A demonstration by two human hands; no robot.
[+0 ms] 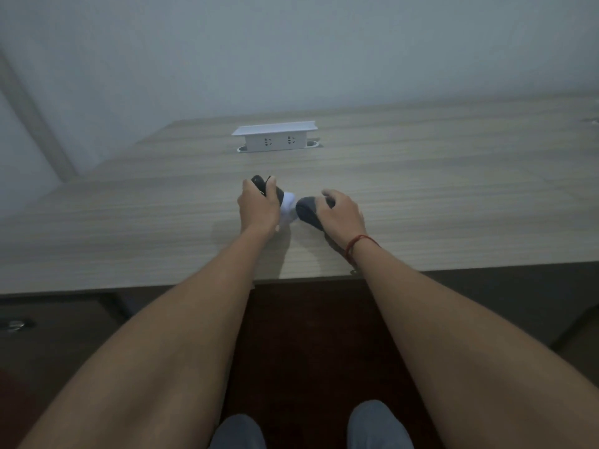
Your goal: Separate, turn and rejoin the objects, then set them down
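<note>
long pale desk (421, 196): wood-grain laminate, matt, fine streaks | white box-shaped pop-up socket unit (275, 137): smooth plastic look, matt | grey-and-white soft socks (290, 205): knitted cloth, matt | thin red wrist string (356, 246): cord | small round drawer knob (14, 325): shiny metal

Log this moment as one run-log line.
left hand: grips white-and-dark sock | right hand: grips grey sock | both on desk | socket box behind

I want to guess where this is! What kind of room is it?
Probably an office or study room. There is a long wooden desk with a white pop-up socket box built into it, against a plain wall. Both hands hold socks.
</note>
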